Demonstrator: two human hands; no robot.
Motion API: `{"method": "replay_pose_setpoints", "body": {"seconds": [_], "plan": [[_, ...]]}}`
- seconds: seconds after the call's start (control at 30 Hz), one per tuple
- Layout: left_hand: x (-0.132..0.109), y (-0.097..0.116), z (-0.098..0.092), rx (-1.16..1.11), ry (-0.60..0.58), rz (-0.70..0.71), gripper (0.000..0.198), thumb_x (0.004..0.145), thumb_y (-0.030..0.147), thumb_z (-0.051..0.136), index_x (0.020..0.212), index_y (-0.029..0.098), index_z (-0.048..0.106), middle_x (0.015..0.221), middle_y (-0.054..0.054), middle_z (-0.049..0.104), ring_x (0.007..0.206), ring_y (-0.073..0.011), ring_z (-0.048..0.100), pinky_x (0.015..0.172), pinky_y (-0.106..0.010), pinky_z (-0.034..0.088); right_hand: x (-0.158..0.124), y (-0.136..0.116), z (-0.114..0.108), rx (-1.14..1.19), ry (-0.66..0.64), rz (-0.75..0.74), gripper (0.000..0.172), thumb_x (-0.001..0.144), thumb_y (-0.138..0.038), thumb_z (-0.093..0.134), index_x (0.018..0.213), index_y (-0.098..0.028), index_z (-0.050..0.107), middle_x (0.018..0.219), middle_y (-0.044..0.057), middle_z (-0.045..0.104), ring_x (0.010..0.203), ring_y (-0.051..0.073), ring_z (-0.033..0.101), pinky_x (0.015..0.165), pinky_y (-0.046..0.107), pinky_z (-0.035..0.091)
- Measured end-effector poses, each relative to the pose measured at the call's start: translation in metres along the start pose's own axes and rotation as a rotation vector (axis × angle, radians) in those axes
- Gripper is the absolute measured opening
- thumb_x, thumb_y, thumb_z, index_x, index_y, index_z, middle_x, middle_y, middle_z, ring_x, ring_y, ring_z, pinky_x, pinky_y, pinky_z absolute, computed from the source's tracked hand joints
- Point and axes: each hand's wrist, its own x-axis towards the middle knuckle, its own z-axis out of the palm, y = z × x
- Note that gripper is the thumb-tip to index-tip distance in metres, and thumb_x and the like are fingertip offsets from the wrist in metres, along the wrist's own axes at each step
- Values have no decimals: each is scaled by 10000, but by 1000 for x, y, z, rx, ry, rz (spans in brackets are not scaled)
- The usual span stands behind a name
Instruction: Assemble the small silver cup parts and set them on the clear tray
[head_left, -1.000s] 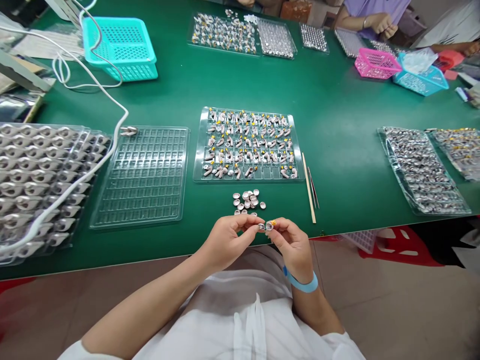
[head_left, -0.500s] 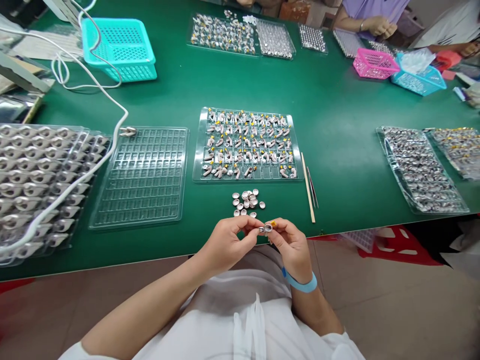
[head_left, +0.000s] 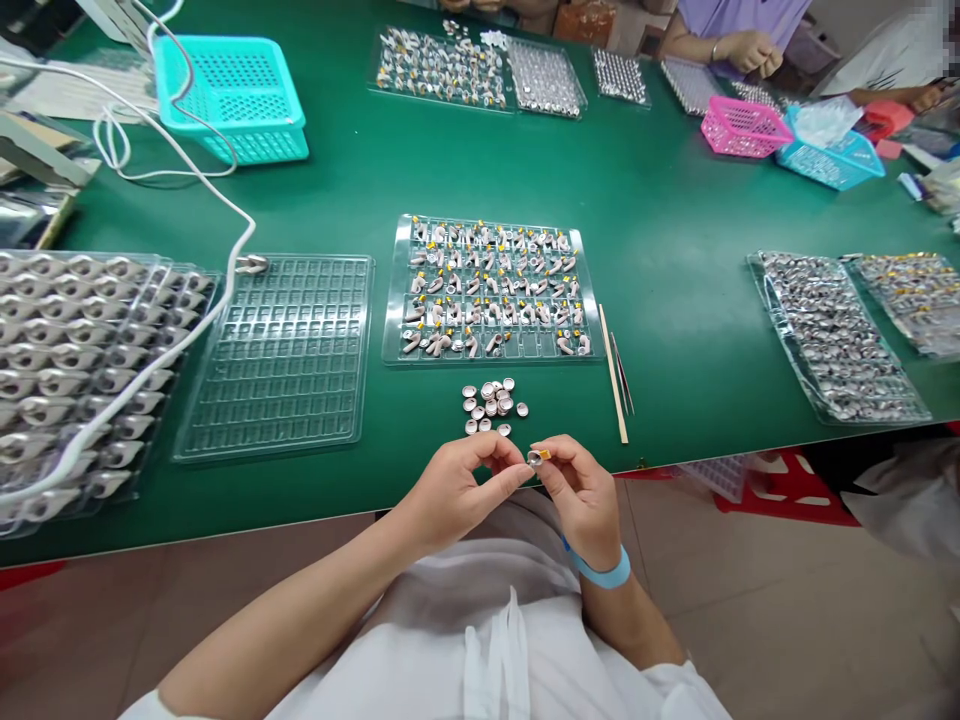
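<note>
In front of my waist, both hands meet at a small silver earbud part (head_left: 535, 458) with a yellow tab. My right hand (head_left: 585, 497) is closed, pinching this part between thumb and fingers. From the other side my left hand (head_left: 463, 490) presses thumb and fingertips on it; the small round cap it held is no longer distinct. Just beyond my fingers lies a loose group of round silver caps (head_left: 491, 407). Behind them, a clear tray (head_left: 534, 346) carries rows of curved earbud parts with yellow tabs. Tweezers (head_left: 622, 372) and a wooden stick (head_left: 613, 375) lie to its right.
At left are a clear slotted tray (head_left: 270, 425), trays of silver shells (head_left: 60, 350), a white cable (head_left: 176, 345) and a turquoise basket (head_left: 232, 130). More part-filled trays (head_left: 840, 340) lie at right. Across the table are a pink basket (head_left: 742, 128) and a co-worker's hands (head_left: 750, 52).
My left thumb and fingertips have moved right onto the part in my right hand. The round cap seen between them is now mostly hidden. The view has shifted slightly.
</note>
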Motion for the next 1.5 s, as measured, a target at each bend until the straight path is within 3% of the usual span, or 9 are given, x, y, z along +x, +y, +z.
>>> {"method": "replay_pose_setpoints", "body": {"seconds": [0.13, 0.27, 0.4, 0.63, 0.83, 1.07, 1.23, 1.37, 1.5], "plan": [[1, -2, 3, -162, 28, -43, 149, 833, 289, 683, 897, 168, 624, 828, -42, 683, 774, -170, 646, 734, -289, 535, -1, 3, 1, 47, 23, 23, 96, 914, -274, 648, 997, -243, 684, 968, 36, 669, 866, 163, 652, 758, 269, 551], [2, -6, 4, -270, -36, -100, 244, 842, 287, 681, 1053, 169, 649, 812, -49, 701, 772, -179, 659, 737, -308, 537, -2, 6, 3, 116, 51, 77, 118, 884, -289, 689, 985, -239, 652, 920, 21, 680, 803, 149, 663, 712, 253, 562], [3, -6, 4, -207, 8, -99, 209, 813, 293, 723, 979, 167, 718, 793, -40, 670, 726, -157, 602, 706, -294, 510, -2, 7, 6, 137, 61, 17, 83, 889, -270, 684, 955, -240, 642, 931, 19, 684, 824, 148, 671, 726, 250, 561], [7, -3, 1, -149, 119, 56, 112, 767, 249, 741, 826, 162, 703, 844, -50, 648, 775, -159, 592, 730, -282, 516, -2, 10, 5, 32, -4, -9, 95, 899, -263, 661, 990, -234, 663, 953, 43, 705, 863, 173, 693, 777, 284, 573], [4, -1, -2, -110, 117, -11, 133, 787, 277, 718, 840, 160, 685, 841, -58, 726, 777, -173, 665, 749, -290, 547, 6, -2, -7, -9, -13, -54, 165, 940, -258, 592, 1082, -256, 676, 981, 42, 666, 883, 166, 650, 809, 297, 556], [4, -2, 0, -31, 120, 28, 157, 800, 282, 702, 901, 162, 706, 813, -47, 742, 753, -171, 687, 730, -278, 558, 10, -7, -3, -91, -1, -156, 48, 910, -219, 626, 933, -240, 663, 904, 45, 620, 866, 186, 613, 749, 312, 527], [4, -2, -1, -20, 129, 37, 204, 839, 302, 669, 959, 148, 728, 870, -71, 769, 796, -188, 711, 751, -282, 571, 9, -6, -3, -153, -6, -283, 195, 894, -122, 619, 1005, -277, 662, 924, 36, 637, 891, 189, 621, 743, 324, 521], [4, -3, -1, 60, 142, 103, 195, 853, 249, 641, 988, 149, 739, 873, -69, 770, 780, -180, 706, 743, -275, 568, 11, -9, -7, -214, -80, -386, 268, 879, -83, 620, 1050, -288, 649, 929, 34, 648, 860, 182, 629, 734, 334, 529], [4, -5, 0, 126, 154, 160, 187, 852, 206, 628, 992, 161, 743, 843, -58, 759, 757, -173, 696, 758, -280, 563, 12, -14, -11, -280, -176, -379, 195, 908, -126, 584, 1040, -262, 631, 920, 46, 652, 842, 186, 628, 697, 327, 528]]}}
